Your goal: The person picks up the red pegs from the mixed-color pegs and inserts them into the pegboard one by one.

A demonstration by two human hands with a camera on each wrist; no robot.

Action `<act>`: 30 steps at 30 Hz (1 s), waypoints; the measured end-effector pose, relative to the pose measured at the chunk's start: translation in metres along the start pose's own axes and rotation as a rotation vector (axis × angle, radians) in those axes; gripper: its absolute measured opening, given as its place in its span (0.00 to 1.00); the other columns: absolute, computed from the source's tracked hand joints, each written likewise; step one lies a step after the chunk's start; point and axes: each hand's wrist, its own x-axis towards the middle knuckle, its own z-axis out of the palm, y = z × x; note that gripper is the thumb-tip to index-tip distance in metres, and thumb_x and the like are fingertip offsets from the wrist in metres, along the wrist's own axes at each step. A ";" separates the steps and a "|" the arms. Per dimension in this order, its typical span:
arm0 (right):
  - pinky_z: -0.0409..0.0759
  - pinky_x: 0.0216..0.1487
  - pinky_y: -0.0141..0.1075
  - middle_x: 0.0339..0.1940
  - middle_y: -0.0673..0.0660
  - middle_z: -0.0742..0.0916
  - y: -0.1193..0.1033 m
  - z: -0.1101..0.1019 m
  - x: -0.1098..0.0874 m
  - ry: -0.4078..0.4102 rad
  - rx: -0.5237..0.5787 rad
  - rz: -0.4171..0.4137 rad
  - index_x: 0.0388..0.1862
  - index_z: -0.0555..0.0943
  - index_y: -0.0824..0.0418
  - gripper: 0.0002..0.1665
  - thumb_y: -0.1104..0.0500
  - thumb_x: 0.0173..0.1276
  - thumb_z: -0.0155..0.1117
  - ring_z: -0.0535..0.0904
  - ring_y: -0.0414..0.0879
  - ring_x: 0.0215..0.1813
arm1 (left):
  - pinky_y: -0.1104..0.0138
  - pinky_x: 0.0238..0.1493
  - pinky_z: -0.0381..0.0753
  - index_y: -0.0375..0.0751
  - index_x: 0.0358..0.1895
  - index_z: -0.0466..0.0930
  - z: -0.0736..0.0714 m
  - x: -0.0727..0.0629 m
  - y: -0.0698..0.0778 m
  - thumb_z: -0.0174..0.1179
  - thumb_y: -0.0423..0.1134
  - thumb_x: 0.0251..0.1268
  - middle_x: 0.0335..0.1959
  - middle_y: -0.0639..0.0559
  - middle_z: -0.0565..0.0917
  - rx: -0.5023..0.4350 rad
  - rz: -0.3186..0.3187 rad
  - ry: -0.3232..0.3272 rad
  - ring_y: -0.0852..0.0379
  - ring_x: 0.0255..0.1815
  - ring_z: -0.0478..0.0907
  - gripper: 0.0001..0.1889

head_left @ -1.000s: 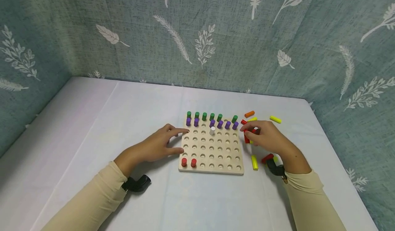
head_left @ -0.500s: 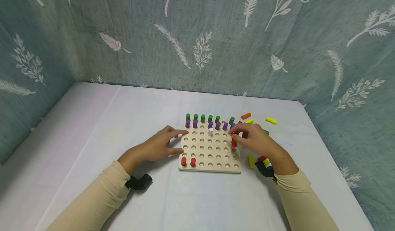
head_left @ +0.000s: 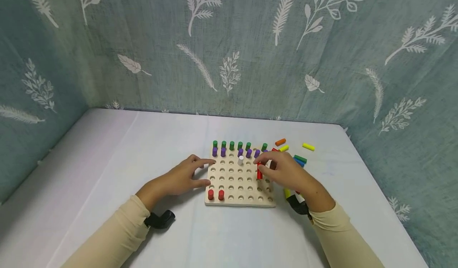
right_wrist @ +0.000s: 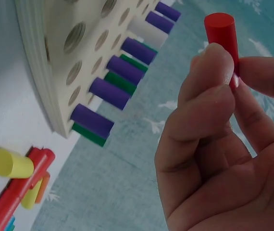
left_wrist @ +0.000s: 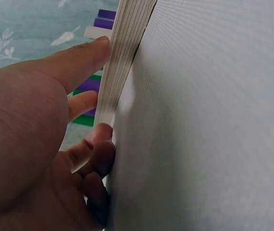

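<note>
The right hand (head_left: 282,172) pinches a red peg (head_left: 259,171) between thumb and fingertips, its grip clamped on the peg, which stands upright over the right part of the wooden pegboard (head_left: 239,180). The left hand (head_left: 182,174) rests against the board's left edge, fingers straight and spread, holding nothing. Green pegs (head_left: 231,145) and purple pegs (head_left: 223,152) fill the far rows, a white peg (head_left: 241,160) stands behind them, and two red pegs (head_left: 216,195) stand in the near left corner. Loose pegs (head_left: 299,158) lie on the worktop (head_left: 143,148) to the right.

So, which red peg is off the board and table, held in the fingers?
The red peg pinched by the right hand above the board; two other red pegs stand in its near-left holes.
</note>
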 end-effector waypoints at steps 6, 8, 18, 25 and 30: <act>0.76 0.28 0.33 0.41 0.52 0.87 -0.007 0.004 0.002 -0.014 -0.011 -0.014 0.50 0.85 0.60 0.12 0.60 0.70 0.64 0.75 0.41 0.27 | 0.62 0.43 0.72 0.61 0.76 0.63 -0.002 0.000 0.001 0.67 0.55 0.63 0.59 0.44 0.71 0.010 0.015 -0.002 0.54 0.43 0.70 0.38; 0.76 0.28 0.33 0.41 0.51 0.87 -0.008 0.006 0.002 -0.025 -0.018 -0.017 0.50 0.85 0.59 0.11 0.60 0.71 0.64 0.75 0.41 0.27 | 0.62 0.43 0.72 0.61 0.76 0.63 -0.002 0.000 0.001 0.67 0.55 0.63 0.60 0.43 0.71 0.010 0.009 -0.008 0.54 0.44 0.70 0.38; 0.76 0.28 0.31 0.41 0.51 0.88 -0.013 0.016 0.003 -0.062 -0.020 -0.042 0.49 0.86 0.59 0.11 0.60 0.70 0.65 0.75 0.41 0.28 | 0.59 0.46 0.75 0.62 0.75 0.64 -0.003 -0.001 0.004 0.68 0.54 0.63 0.61 0.43 0.71 0.008 -0.016 -0.005 0.53 0.48 0.73 0.37; 0.74 0.28 0.30 0.39 0.47 0.88 -0.016 0.025 0.004 -0.113 -0.033 -0.065 0.48 0.86 0.56 0.09 0.58 0.71 0.66 0.74 0.38 0.27 | 0.61 0.46 0.74 0.63 0.76 0.63 -0.001 0.000 0.002 0.68 0.55 0.63 0.61 0.44 0.71 0.010 -0.025 -0.013 0.53 0.48 0.72 0.38; 0.73 0.29 0.30 0.39 0.46 0.89 -0.017 0.031 0.003 -0.142 -0.045 -0.071 0.47 0.85 0.54 0.08 0.58 0.70 0.67 0.74 0.38 0.28 | 0.60 0.45 0.74 0.63 0.75 0.63 -0.001 0.000 0.001 0.68 0.56 0.62 0.61 0.44 0.71 0.009 -0.024 -0.015 0.53 0.47 0.72 0.38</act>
